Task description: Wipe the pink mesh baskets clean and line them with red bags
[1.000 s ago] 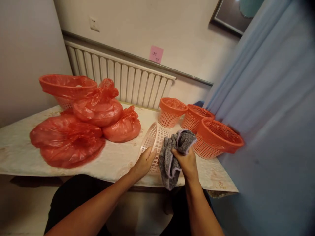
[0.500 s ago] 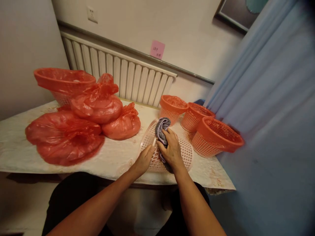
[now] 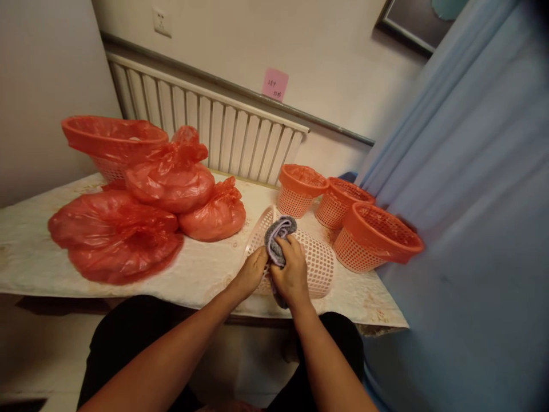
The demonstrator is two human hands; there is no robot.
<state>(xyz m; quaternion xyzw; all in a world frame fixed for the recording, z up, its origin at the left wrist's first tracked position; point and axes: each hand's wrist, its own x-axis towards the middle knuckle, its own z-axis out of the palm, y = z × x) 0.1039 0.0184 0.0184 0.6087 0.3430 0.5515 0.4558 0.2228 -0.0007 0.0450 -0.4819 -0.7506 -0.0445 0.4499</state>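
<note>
A pale pink plastic basket (image 3: 319,264) with a lattice of square holes lies on its side on the table, its mouth toward the left. My left hand (image 3: 252,273) is closed on the basket's rim at the near side of the mouth. In my right hand (image 3: 292,272) is a bunched grey cloth (image 3: 281,232) with a light purple edge, pressed against the basket's side close to the rim. One end of the cloth hangs below my right palm. The part of the basket under both hands is hidden.
Three baskets lined with red bags, the nearest a lined basket (image 3: 362,243), stand at the right beside a blue curtain (image 3: 454,189). Several full red plastic bags (image 3: 124,237) and a larger lined basket (image 3: 114,143) occupy the table's left. A radiator (image 3: 206,123) runs behind.
My right hand has shifted slightly left with the cloth, closer to the rim and my left hand. My left hand keeps its hold on the basket.
</note>
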